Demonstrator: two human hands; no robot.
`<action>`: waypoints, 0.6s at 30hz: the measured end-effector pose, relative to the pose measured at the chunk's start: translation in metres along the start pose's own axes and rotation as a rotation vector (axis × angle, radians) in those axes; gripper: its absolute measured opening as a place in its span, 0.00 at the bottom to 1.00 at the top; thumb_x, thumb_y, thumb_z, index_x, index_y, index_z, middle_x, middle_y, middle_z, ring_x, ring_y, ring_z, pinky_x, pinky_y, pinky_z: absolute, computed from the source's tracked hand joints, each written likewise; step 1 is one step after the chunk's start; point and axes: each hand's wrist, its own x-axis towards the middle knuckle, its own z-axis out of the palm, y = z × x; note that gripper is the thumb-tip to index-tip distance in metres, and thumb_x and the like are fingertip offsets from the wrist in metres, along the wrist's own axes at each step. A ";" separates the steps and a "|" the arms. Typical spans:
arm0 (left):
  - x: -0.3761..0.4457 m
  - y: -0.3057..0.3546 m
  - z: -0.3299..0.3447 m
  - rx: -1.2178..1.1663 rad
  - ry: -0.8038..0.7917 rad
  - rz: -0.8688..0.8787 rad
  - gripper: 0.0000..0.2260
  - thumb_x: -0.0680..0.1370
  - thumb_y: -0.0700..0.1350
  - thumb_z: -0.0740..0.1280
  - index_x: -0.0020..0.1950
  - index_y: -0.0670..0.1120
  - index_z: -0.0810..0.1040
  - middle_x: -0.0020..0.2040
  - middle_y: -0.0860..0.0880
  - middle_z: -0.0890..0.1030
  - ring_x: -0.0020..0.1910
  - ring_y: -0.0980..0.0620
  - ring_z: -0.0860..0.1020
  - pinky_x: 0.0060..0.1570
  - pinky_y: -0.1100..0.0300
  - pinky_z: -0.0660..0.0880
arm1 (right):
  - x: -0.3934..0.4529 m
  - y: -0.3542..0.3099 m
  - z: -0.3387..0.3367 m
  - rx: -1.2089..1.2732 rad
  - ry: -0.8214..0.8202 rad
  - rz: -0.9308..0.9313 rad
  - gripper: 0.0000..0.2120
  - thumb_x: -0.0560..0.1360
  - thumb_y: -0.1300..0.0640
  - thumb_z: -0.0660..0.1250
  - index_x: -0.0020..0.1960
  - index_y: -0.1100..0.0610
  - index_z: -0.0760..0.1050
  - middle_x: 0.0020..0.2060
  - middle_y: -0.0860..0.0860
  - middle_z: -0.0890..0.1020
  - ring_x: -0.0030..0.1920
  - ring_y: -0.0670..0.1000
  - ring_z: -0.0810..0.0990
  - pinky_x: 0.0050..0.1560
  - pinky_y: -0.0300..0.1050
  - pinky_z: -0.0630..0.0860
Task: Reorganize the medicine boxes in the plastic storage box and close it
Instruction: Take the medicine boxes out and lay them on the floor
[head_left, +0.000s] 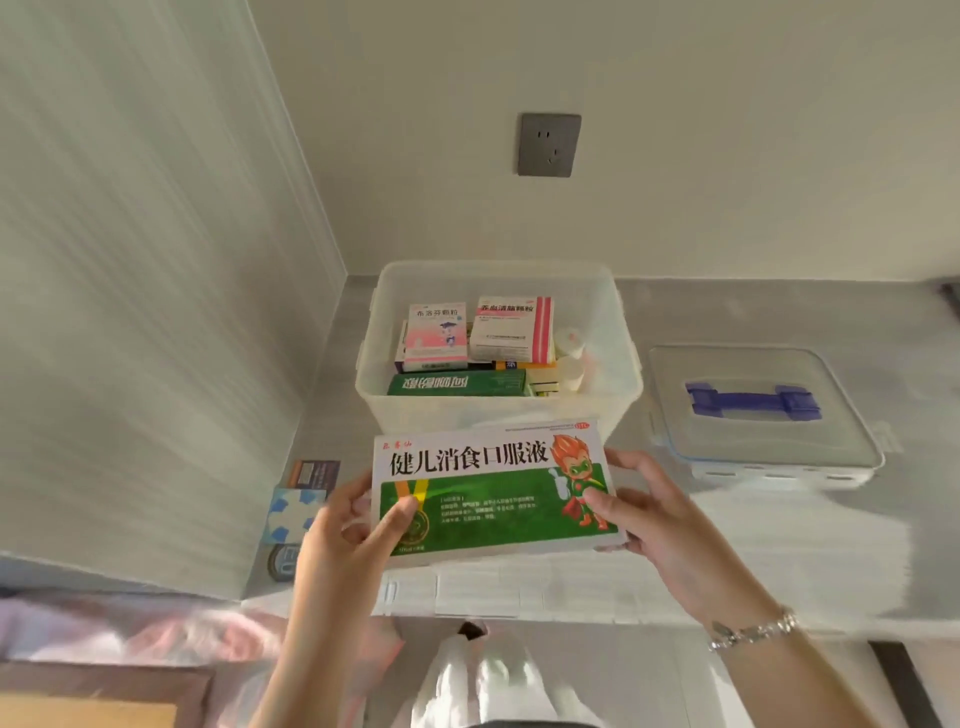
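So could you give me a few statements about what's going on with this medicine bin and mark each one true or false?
1. Both hands, left hand and right hand, hold the large green and white medicine box. True.
2. The lid is clipped onto the storage box. False: it lies on the counter to the storage box's right.
3. The storage box is empty. False: several medicine boxes sit inside, including a pink and white box.
4. A wall socket is above the storage box. True.

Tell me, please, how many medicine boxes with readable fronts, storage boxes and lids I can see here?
Medicine boxes: 4 (large green-and-white box, pink-and-white box, red-striped box, green box)
Plastic storage box: 1
Lid: 1
Total: 6
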 end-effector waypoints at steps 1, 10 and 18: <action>-0.003 -0.014 -0.001 0.010 0.010 -0.033 0.14 0.70 0.46 0.73 0.55 0.55 0.77 0.38 0.63 0.83 0.34 0.63 0.81 0.28 0.73 0.72 | 0.002 0.012 0.003 -0.050 0.021 0.014 0.23 0.64 0.50 0.74 0.56 0.45 0.71 0.42 0.53 0.86 0.42 0.47 0.84 0.37 0.38 0.75; 0.039 -0.092 0.024 0.187 -0.097 -0.161 0.11 0.76 0.44 0.68 0.57 0.50 0.80 0.41 0.56 0.82 0.40 0.57 0.81 0.39 0.61 0.77 | 0.059 0.103 0.028 -0.350 0.307 0.178 0.22 0.68 0.49 0.73 0.57 0.54 0.71 0.45 0.51 0.79 0.41 0.50 0.79 0.36 0.45 0.77; 0.058 -0.135 0.036 0.237 -0.194 -0.227 0.11 0.75 0.43 0.68 0.57 0.49 0.80 0.43 0.52 0.83 0.39 0.58 0.81 0.34 0.68 0.74 | 0.082 0.139 0.041 -0.606 0.440 0.157 0.22 0.69 0.49 0.71 0.59 0.58 0.75 0.55 0.56 0.80 0.53 0.55 0.77 0.48 0.44 0.73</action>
